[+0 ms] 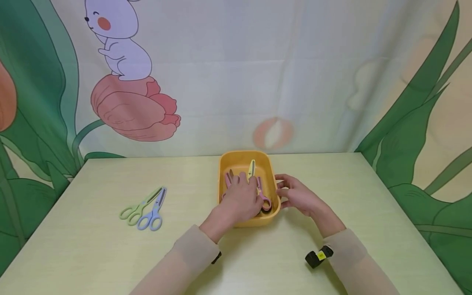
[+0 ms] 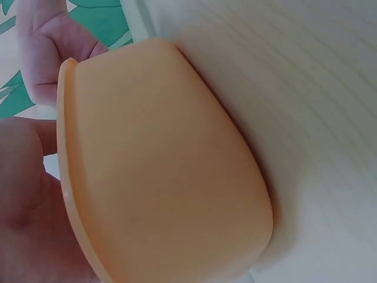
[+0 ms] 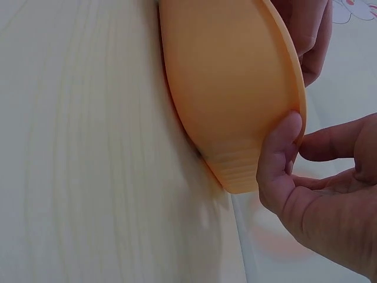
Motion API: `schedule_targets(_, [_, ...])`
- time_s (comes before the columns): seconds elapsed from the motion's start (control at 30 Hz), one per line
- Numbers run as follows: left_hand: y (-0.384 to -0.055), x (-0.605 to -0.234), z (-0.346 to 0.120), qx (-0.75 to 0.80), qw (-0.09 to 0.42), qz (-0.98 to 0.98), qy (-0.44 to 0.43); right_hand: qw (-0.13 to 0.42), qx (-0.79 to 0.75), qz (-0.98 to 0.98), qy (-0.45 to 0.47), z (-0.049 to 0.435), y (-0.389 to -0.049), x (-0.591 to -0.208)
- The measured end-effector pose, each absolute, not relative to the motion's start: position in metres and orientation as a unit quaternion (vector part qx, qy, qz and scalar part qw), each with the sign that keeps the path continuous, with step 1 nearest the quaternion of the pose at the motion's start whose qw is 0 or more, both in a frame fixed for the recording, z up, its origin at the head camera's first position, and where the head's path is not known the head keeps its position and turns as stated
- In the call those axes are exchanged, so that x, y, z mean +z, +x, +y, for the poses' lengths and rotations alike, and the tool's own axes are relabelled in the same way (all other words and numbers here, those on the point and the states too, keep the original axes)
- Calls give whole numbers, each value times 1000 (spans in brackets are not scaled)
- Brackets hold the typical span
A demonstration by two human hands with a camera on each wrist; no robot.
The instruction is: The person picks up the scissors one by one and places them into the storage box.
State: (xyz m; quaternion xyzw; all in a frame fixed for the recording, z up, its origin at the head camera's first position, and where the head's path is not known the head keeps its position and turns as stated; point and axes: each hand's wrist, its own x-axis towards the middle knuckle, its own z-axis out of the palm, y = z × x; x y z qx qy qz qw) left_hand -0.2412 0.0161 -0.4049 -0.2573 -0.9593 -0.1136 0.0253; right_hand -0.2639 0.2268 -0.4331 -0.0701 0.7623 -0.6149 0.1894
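A yellow-orange plastic bin (image 1: 273, 213) stands on the table with several scissors inside. My left hand (image 1: 241, 200) reaches down into it over the scissors, and its palm side is partly hidden by the bin wall in the left wrist view. Past its fingers the blade of yellow scissors (image 1: 252, 167) points away. Pink scissors (image 1: 265, 201) lie at the right of that hand, and another pink blade (image 1: 228, 179) shows at its left. Whether the fingers grip any of these is hidden. My right hand (image 3: 330, 200) holds the bin at its right side, thumb against the outer wall and a finger at the rim.
Green scissors (image 1: 138, 208) and blue scissors (image 1: 152, 215) lie side by side on the table (image 1: 88, 250), left of the bin. A printed curtain (image 1: 221, 82) hangs behind the table's far edge. A black strap device (image 1: 318, 256) sits at the right wrist.
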Motion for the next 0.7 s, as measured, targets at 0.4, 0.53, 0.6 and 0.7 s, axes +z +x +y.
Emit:
schedule_targets(0.4, [-242, -407, 23, -118, -11, -960, -255, 190, -611, 765, -75, 226, -264, -434])
schedule_targets(0.53, [-241, -405, 24, -123, -22, -957, -263, 189, -607, 768, -71, 226, -264, -434])
schedule_targets(0.6, [-241, -404, 25, -124, -27, -956, -265, 189, -606, 770, -71, 226, -264, -434])
schedule_targets(0.7, [-242, -406, 27, -126, -31, -956, -264, 188, -604, 771, -68, 226, -264, -433])
